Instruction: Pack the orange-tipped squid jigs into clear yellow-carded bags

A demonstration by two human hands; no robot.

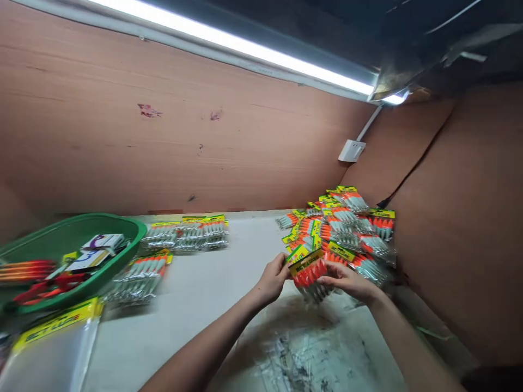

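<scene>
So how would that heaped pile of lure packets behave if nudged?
The pile would probably slither, since its shiny plastic packets overlap at odd angles. The top packet could slide off first, perched highest.

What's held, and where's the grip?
A lure packet: left hand at the left end of its yellow header, right hand on its right edge. Can't tell if more are gripped behind.
</scene>
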